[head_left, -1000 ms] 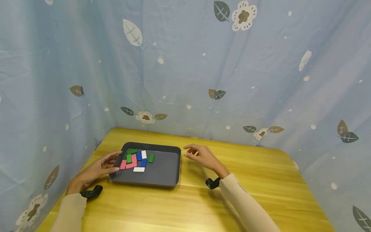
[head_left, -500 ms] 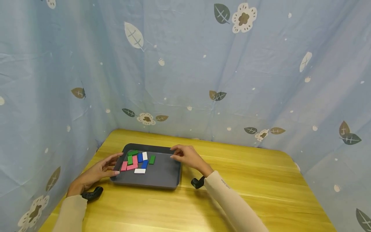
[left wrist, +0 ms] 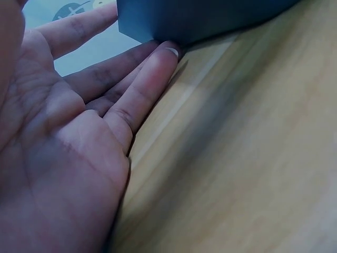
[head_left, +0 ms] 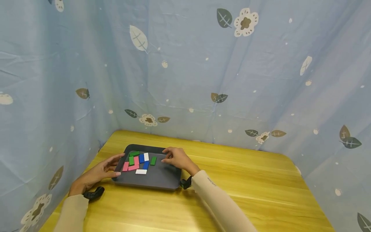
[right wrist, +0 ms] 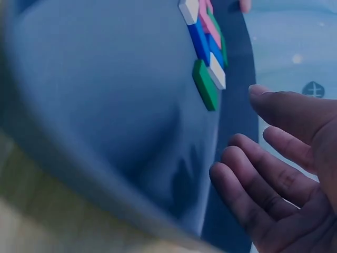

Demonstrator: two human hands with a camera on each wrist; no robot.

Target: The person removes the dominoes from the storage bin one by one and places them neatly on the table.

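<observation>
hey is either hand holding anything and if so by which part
Nothing looks gripped: the left hand only touches the tray at its left side; the right hand is empty.

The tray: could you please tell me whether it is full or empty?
Neither: the tray holds blocks toward its left, while much of its right is bare.

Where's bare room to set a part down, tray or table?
Tray: floor right of the lone green block and front white block, though the right hand hovers over its back. Table: right of the right sleeve, and in front of the tray between the sleeves. Crowded: tray's left, blocks packed beside the left hand.
</observation>
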